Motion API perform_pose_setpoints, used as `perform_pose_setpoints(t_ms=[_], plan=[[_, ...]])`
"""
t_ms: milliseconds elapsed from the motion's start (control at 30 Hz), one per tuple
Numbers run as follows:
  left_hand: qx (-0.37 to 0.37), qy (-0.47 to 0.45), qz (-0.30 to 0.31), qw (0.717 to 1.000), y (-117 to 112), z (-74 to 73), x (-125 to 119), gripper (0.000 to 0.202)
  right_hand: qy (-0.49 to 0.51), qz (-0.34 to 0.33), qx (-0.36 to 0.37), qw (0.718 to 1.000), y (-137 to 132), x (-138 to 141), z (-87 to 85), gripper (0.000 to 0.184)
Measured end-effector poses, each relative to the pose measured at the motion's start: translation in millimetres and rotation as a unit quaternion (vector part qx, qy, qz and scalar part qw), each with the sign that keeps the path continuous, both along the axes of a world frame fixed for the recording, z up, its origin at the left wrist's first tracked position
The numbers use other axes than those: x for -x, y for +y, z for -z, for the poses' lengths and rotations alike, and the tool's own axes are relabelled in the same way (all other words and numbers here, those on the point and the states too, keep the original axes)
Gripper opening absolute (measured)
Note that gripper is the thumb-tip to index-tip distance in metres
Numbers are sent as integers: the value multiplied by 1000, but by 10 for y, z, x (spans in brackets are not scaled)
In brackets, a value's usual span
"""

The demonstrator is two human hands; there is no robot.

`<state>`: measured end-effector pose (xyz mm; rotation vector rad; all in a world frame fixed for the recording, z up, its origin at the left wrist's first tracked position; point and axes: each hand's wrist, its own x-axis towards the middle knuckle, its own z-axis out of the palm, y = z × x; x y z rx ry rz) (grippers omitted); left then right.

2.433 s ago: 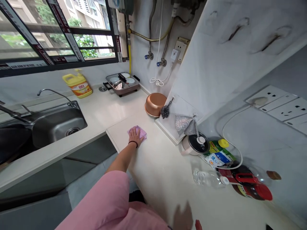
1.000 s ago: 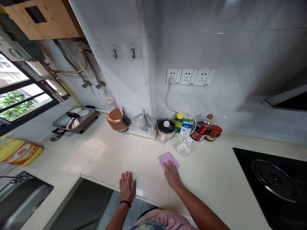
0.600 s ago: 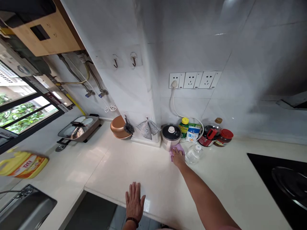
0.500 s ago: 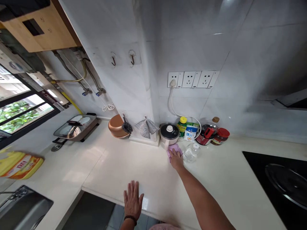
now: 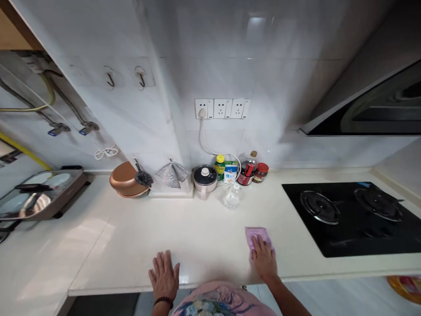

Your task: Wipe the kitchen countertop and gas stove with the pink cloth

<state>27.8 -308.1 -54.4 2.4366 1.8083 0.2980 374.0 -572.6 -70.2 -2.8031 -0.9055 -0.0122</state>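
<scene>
My right hand (image 5: 264,258) presses on a folded light purple cloth (image 5: 255,234) that lies on the counter, left of the stove. Part of the cloth is hidden beneath the fingers. Near the front edge, my left hand (image 5: 165,275) rests palm down with its fingers spread; nothing is in it, and a dark bracelet circles the wrist. The white countertop (image 5: 184,224) stretches between and beyond both hands. Farther back, a clear plastic bottle (image 5: 232,197) stands in front of a small electric pot (image 5: 205,179) with a dark lid.
A black gas stove (image 5: 348,239) takes up the right side, below a range hood (image 5: 358,94). Against the wall stand a yellow-capped bottle (image 5: 219,166), a white-and-blue packet (image 5: 230,174) and a red-lidded jar (image 5: 261,172). A copper-coloured pan (image 5: 123,180) and an electric skillet (image 5: 49,204) are leftward.
My right hand has drawn the cloth from beside the pot toward the front right of the counter. The view has swung right, showing more stove. My left hand still lies flat.
</scene>
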Motion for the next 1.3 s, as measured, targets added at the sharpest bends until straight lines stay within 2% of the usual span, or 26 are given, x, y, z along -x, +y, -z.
perform_pose_setpoints(t_ms=[67, 133, 200, 267, 333, 400, 467, 567, 667, 733, 867, 933, 1033, 1167, 1300], plan=[[-1, -7, 22, 1000, 38, -60, -120, 64, -14, 68, -4, 998, -303, -214, 46, 63], [4, -26, 60, 998, 100, -203, -369, 66, -23, 94, -18, 995, -438, -405, 60, 64], [15, -59, 105, 993, 165, -427, -757, 72, -18, 87, -30, 996, -353, -529, 23, 65], [32, -103, 148, 983, 202, -699, -1254, 80, 13, 62, -23, 998, -61, -543, -71, 65], [41, -154, 186, 969, 190, -972, -1797, 88, 63, 6, 7, 998, 349, -427, -192, 65], [60, -192, 216, 955, 132, -1207, -2316, 100, 97, -102, 17, 990, 741, -203, -290, 65], [81, -217, 222, 947, 55, -1388, -2757, 109, 136, -197, 21, 971, 997, 61, -326, 70], [108, -246, 203, 942, -16, -1566, -3224, 115, 195, -307, 1, 931, 1040, 357, -272, 75], [113, -275, 181, 938, -2, -1657, -3507, 113, 234, -352, -9, 906, 810, 405, -217, 76], [106, -288, 182, 934, 26, -1683, -3633, 112, 238, -345, -13, 908, 627, 317, -228, 77], [97, -283, 212, 930, 63, -1686, -3770, 105, 203, -299, -24, 932, 365, 6, -295, 79], [81, -281, 219, 931, 78, -1669, -3760, 100, 180, -280, -28, 943, 292, -160, -302, 80], [57, -289, 222, 929, 120, -1627, -3623, 98, 157, -266, -32, 951, 262, -375, -277, 80], [40, -313, 213, 925, 197, -1562, -3287, 106, 161, -271, -18, 949, 460, -626, -316, 77], [37, -335, 218, 916, 251, -1488, -2971, 108, 191, -281, 36, 940, 1025, -920, -533, 73]])
